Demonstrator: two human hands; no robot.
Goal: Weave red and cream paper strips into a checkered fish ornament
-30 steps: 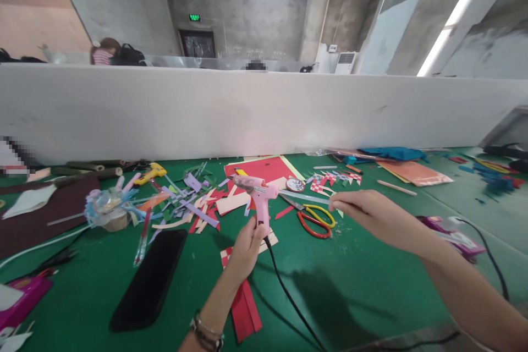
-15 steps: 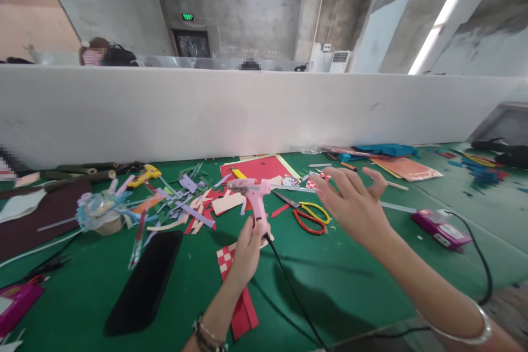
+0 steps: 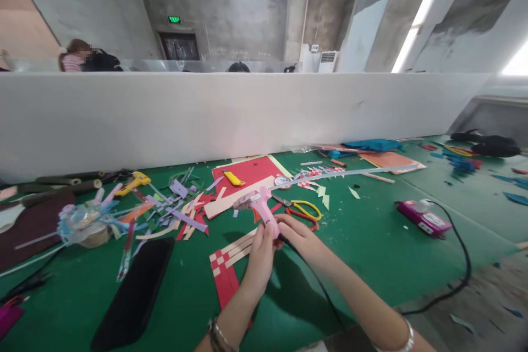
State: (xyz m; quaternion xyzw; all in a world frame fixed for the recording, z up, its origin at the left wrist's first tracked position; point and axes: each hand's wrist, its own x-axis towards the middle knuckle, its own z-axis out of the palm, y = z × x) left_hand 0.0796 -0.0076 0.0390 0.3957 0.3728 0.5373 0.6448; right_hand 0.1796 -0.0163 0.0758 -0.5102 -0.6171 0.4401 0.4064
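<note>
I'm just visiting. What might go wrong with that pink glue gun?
If the pink glue gun is hot, which I can't tell, glue might drip from its nozzle onto nearby paper, such as the cream paper strip. The long clear glue stick juts from its back and may get bumped. The black cord hangs close to the right forearm, so it might snag.

One view on record: a head-worn camera, set above the near side of the green table (image 3: 363,264), facing forward and down across it. The person's left hand (image 3: 260,256) and right hand (image 3: 304,242) stand at close range, below frame centre, their forearms entering from the bottom edge. The white partition (image 3: 165,121) spans the middle distance, nearly level. Over its top the view reaches the far wall (image 3: 247,11); at lower right it takes in floor (image 3: 487,297).
</note>
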